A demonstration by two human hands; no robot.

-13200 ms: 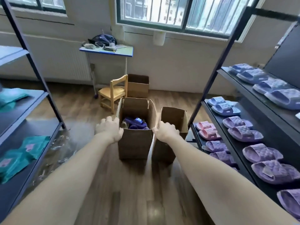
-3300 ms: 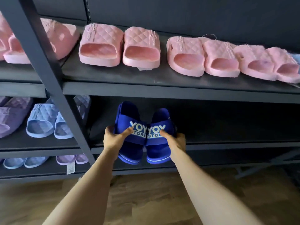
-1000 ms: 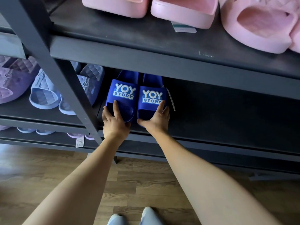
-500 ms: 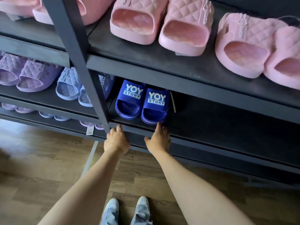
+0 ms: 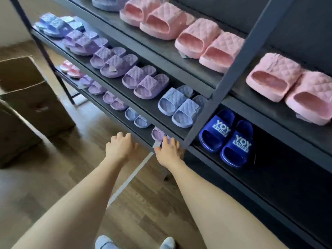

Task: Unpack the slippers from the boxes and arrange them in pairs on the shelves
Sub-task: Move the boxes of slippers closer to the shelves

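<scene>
A pair of dark blue slippers (image 5: 226,138) with white lettering stands side by side on the middle shelf (image 5: 280,169), just right of the black upright post (image 5: 231,76). Both my hands are off them. My left hand (image 5: 120,147) hovers over the floor with fingers loosely apart and holds nothing. My right hand (image 5: 168,150) is at the shelf's front edge, left of the blue pair, fingers spread and empty. Two cardboard boxes (image 5: 30,105) stand on the floor at the left; their insides are out of sight.
Pink quilted slippers (image 5: 203,40) line the upper shelf. Purple slippers (image 5: 115,63) and light blue slippers (image 5: 181,106) fill the middle shelf left of the post. Small pairs (image 5: 115,101) sit on the lowest shelf. Wooden floor (image 5: 68,177) lies below; my shoes (image 5: 107,242) show at the bottom.
My hands have drawn back and to the left, away from the blue pair, which stays on the shelf. The view has swung left, bringing the boxes into sight.
</scene>
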